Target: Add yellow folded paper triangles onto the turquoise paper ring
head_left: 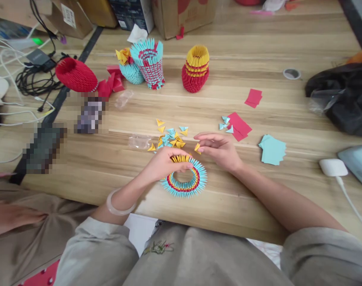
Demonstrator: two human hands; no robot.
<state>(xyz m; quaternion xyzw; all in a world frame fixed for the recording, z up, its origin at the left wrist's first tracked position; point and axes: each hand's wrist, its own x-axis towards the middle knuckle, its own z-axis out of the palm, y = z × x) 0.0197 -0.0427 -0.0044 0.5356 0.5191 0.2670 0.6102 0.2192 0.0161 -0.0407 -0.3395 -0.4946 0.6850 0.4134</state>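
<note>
A ring of folded paper pieces [199,183], light blue outside with red and yellow rows inside, lies near the table's front edge. My left hand [165,163] grips its upper left side, fingers behind and thumb over the inner rim. Just right of the ring, my right hand [218,150] pinches a small yellow folded paper triangle [197,148] between thumb and fingers, apart from the ring. Behind my left hand is a loose pile of yellow and blue paper triangles [170,139]. A few blue triangles [224,126] lie beside red paper sheets [239,126].
Finished paper vases stand at the back: a red-and-yellow one [195,69], a blue-and-red one [149,63] and a red one [75,75] on its side. Light blue paper sheets [271,150] and a white charger [333,167] are at right. Cables [34,79] tangle at left, near another person's hand [15,217].
</note>
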